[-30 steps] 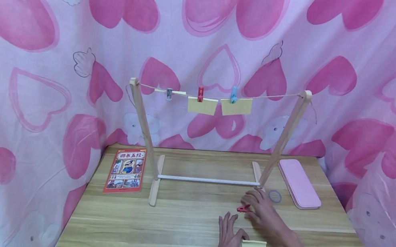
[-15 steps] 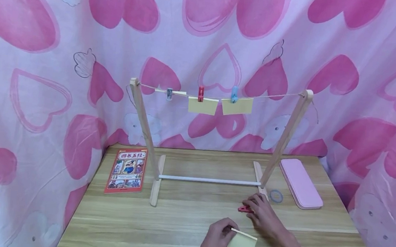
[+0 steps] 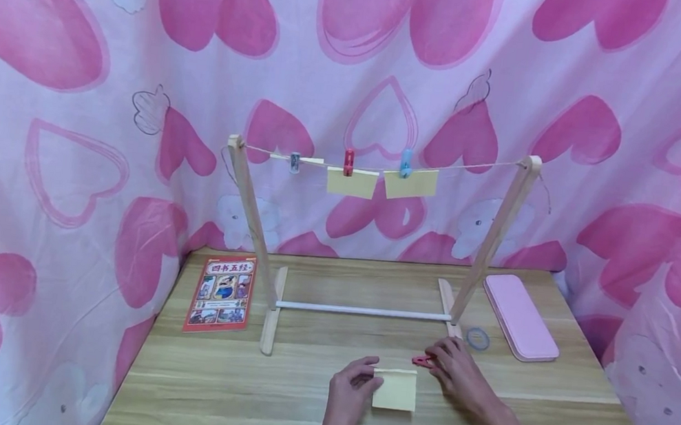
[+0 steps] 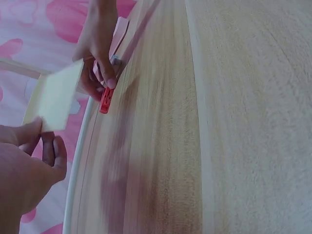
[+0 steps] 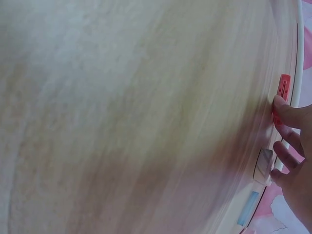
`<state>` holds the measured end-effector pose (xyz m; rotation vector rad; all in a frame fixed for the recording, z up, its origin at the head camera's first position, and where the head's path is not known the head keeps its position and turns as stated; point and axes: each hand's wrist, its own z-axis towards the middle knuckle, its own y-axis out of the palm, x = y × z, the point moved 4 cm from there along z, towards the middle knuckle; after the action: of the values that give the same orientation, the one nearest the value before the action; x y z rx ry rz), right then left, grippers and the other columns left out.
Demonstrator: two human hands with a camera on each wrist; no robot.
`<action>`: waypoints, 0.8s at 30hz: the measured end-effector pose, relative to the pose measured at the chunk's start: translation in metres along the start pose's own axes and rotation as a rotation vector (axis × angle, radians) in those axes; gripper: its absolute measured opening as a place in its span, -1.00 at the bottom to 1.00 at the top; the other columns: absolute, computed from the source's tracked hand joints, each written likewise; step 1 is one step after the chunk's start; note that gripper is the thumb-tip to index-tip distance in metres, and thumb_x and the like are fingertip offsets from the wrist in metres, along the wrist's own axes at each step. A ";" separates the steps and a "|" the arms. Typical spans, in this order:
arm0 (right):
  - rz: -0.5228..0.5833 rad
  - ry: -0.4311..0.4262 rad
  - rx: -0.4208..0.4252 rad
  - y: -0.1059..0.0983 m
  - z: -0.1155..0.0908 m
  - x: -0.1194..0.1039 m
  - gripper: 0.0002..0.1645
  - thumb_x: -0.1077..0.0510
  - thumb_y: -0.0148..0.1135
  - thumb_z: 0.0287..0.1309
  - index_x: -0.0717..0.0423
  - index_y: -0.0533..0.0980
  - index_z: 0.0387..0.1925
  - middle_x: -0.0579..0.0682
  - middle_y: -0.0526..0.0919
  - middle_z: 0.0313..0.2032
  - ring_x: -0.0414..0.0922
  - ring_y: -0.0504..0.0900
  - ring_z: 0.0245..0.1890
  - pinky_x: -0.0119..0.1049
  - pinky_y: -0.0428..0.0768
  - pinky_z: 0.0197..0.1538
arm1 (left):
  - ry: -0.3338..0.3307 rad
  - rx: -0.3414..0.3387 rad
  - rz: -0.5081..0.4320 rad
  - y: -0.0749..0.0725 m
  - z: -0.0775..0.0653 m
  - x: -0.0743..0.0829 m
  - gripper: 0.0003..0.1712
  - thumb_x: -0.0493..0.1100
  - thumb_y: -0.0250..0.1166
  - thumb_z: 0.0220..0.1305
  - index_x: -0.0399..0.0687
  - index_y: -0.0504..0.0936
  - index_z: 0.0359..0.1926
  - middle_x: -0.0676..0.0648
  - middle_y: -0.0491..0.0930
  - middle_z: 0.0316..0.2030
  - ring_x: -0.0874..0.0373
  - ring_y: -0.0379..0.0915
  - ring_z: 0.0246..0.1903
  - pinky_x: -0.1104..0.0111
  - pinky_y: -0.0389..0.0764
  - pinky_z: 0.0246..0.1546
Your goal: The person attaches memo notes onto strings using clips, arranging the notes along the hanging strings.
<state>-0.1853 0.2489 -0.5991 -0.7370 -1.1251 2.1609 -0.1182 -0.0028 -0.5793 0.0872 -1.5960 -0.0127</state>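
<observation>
My left hand (image 3: 348,400) pinches a pale yellow sticky note (image 3: 394,390) at its left edge, thumb in front. In the left wrist view the note (image 4: 56,97) stands raised off the table, between my two hands. My right hand (image 3: 459,372) holds a red clothespin (image 3: 422,361) between thumb and fingers, low over the table by the rack's right foot. From the right wrist, the clothespin (image 5: 283,87) points away from the fingertips; whether it touches the tabletop I cannot tell.
A wooden rack (image 3: 495,242) carries a string with notes hung by a grey clip (image 3: 294,162), a red clip (image 3: 348,162) and a blue clip (image 3: 406,163). Around it lie a red book (image 3: 221,293), a grey ring (image 3: 478,338) and a pink case (image 3: 520,318) on the wooden table (image 3: 222,394).
My left hand has picked the note up off the table and carried it left and slightly away from me. The right hand has closed its fingers on the red clothespin, staying nearly in place.
</observation>
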 end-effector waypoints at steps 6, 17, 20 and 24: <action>-0.010 0.000 0.012 -0.004 -0.005 0.005 -0.43 0.29 0.73 -0.10 0.20 0.71 0.02 0.07 0.70 -0.01 0.11 0.61 0.05 0.14 0.65 0.07 | -0.020 0.021 0.050 -0.004 0.001 0.000 -0.88 -0.36 0.43 0.41 -0.24 0.85 -0.09 -0.15 0.77 0.15 -0.05 0.72 0.20 0.47 0.68 0.20; 0.026 0.043 0.031 -0.007 -0.013 0.013 -0.46 0.34 0.74 -0.19 0.16 0.73 -0.06 0.09 0.71 0.00 0.21 0.58 0.14 0.18 0.52 0.21 | -0.065 0.014 0.011 -0.004 0.000 -0.006 -0.78 -0.20 0.40 0.50 -0.12 0.81 0.08 -0.02 0.79 -0.06 0.22 0.69 -0.05 0.47 0.66 0.07; 0.055 0.059 0.034 -0.006 -0.015 0.012 -0.46 0.32 0.72 -0.15 0.19 0.73 -0.04 0.13 0.71 0.03 0.26 0.57 0.17 0.26 0.49 0.25 | -0.068 0.025 -0.019 -0.003 -0.001 -0.007 -0.74 -0.20 0.42 0.47 -0.13 0.79 0.11 -0.05 0.77 -0.05 0.20 0.70 -0.04 0.46 0.68 0.08; 0.091 0.082 0.045 -0.003 -0.017 0.011 -0.48 0.30 0.70 -0.09 0.22 0.73 -0.01 0.17 0.70 0.04 0.30 0.53 0.20 0.19 0.37 0.43 | -0.084 0.050 -0.072 -0.003 -0.001 -0.008 -0.66 -0.24 0.48 0.41 -0.21 0.75 0.15 -0.09 0.75 -0.06 0.17 0.71 -0.04 0.46 0.72 0.07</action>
<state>-0.1802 0.2677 -0.6072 -0.8639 -1.0154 2.2020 -0.1172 -0.0055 -0.5879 0.1851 -1.6765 -0.0322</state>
